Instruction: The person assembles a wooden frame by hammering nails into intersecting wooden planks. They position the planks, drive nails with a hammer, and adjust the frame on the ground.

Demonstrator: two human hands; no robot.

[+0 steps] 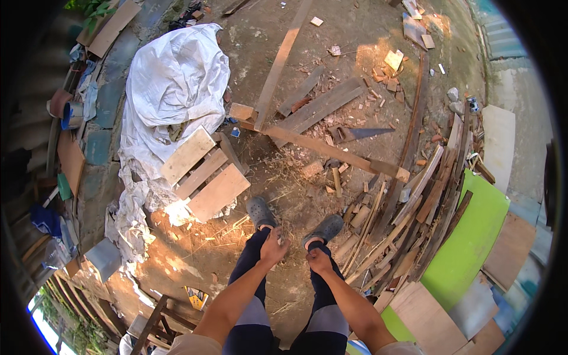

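Note:
My left hand (274,248) is over my left shin, its fingers curled; whether anything small is between them is hard to make out. My right hand (319,260) is closed in front of my right lower leg, near the dark trouser leg (320,284), and its fingertips are hidden. Beyond my hands are my feet in grey clogs (260,211). A small slatted wooden piece (219,190) sits ahead to the left, by a crumpled white sheet (177,77). A handsaw (362,134) lies on the dirt farther ahead, behind a long wooden plank (331,149).
To the right runs a pile of wood strips (408,219) beside a bright green panel (473,225). Wider grey boards (322,109) and broken wood scraps (392,83) lie ahead. A wooden frame (155,325) stands at the lower left, near a metal box (103,258).

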